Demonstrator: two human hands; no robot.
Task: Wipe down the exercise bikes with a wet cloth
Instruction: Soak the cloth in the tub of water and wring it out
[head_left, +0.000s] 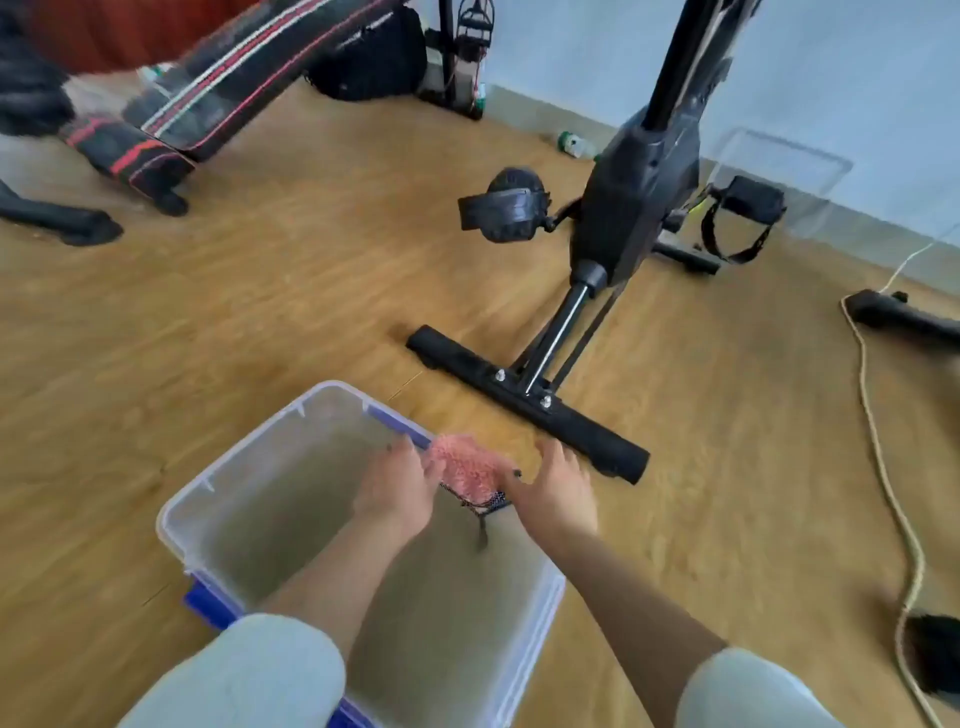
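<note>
Head view: pink cloth (465, 467) between left hand (397, 488) and right hand (558, 491), fingers (410, 460) curled round its ends

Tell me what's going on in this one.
A person holds a pink cloth between the left hand and the right hand, over the far end of a clear plastic tub that seems to hold cloudy water. The exercise bike stands just beyond the tub on the wooden floor, and neither hand touches it. The cloth looks to be getting wetted or wrung out.
</note>
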